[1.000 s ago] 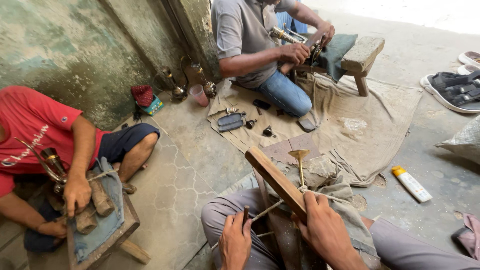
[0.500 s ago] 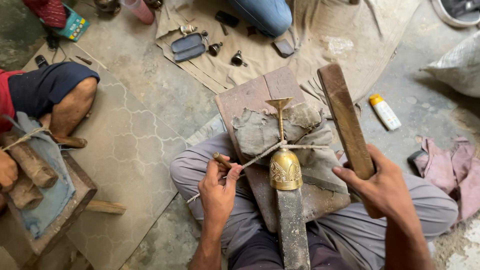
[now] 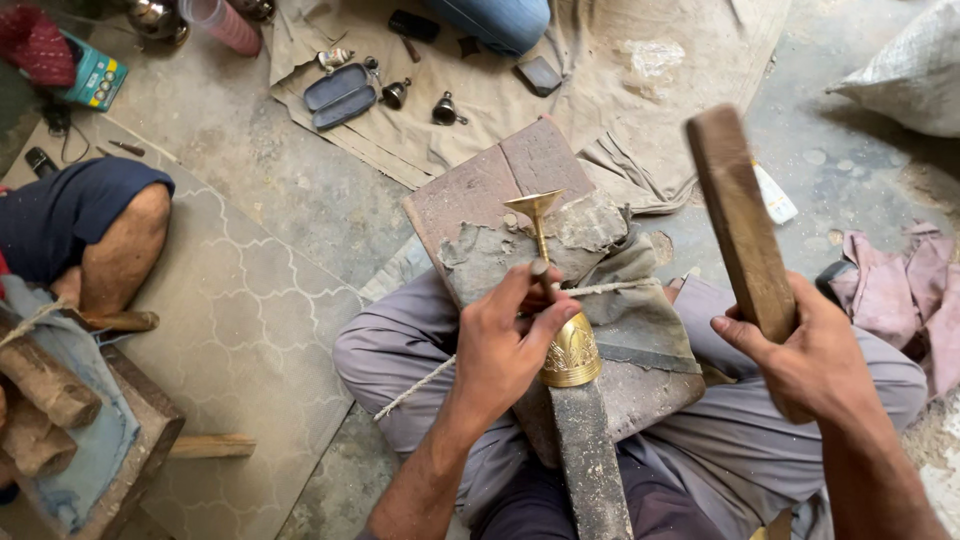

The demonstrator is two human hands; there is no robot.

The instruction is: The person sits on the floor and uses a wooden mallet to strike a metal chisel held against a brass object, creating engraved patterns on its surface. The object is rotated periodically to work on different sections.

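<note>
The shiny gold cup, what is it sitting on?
The brass goblet lies upside down, its bowl slipped over the end of a dark bar. Under that is a cloth-covered board on the person's lap. The bar's tip inside the bowl is hidden. The left hand grips its stem.

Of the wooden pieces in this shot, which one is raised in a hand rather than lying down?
The flat wooden bat, gripped by the right hand and held up; the wooden stick on the floor lies flat, untouched.

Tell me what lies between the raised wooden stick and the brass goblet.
In the head view, between the wooden stick and brass goblet lie only grey cloth and a taut cord.
</note>
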